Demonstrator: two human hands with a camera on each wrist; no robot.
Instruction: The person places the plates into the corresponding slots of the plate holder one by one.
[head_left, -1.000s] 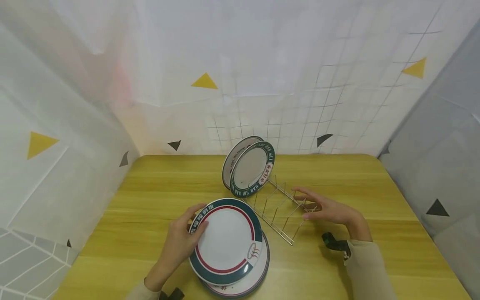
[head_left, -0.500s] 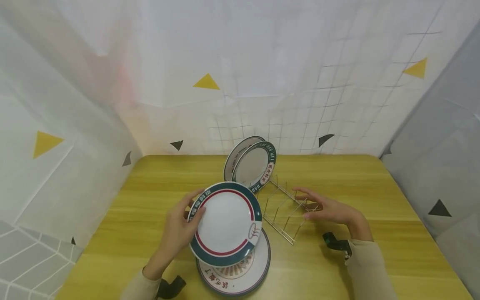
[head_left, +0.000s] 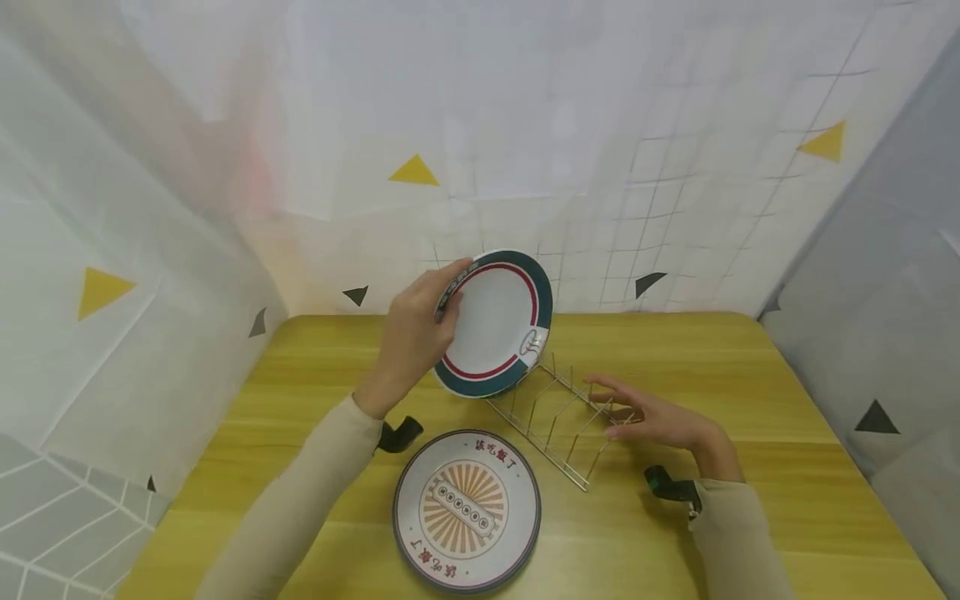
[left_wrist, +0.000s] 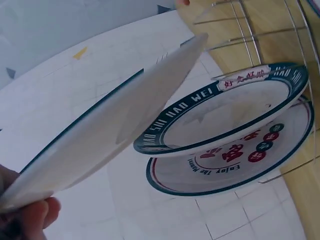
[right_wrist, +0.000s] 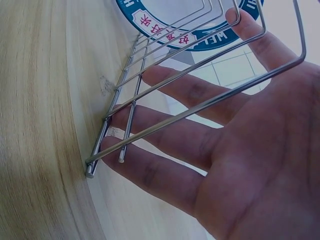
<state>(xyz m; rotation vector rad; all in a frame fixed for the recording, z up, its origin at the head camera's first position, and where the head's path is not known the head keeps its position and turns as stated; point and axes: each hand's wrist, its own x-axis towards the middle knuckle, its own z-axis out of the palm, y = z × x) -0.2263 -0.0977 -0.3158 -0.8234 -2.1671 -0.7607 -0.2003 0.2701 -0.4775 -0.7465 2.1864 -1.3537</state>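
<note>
My left hand (head_left: 420,325) pinches a white plate (head_left: 495,321) with a green rim and red ring at its left edge, thumb on the front. In the head view this tilted plate covers the two plates standing in the rack. The left wrist view shows those two: a green-rimmed lettered plate (left_wrist: 175,117) and, beside it, a plate with red and green print (left_wrist: 210,172). The held plate is apart from them. My right hand (head_left: 660,419) lies at the near right end of the wire plate rack (head_left: 557,458), its fairly straight fingers (right_wrist: 155,170) touching the wires.
On the wooden table (head_left: 315,500), in front of the rack, lies a stack of plates (head_left: 465,458), the top one with a sunburst print. White sheeting (head_left: 300,125) stands behind the table and at both sides.
My left hand has lifted the green-rimmed plate off the stack and carried it forward and up to the rack's far end, tilting it steeper. The right hand has stayed at the rack.
</note>
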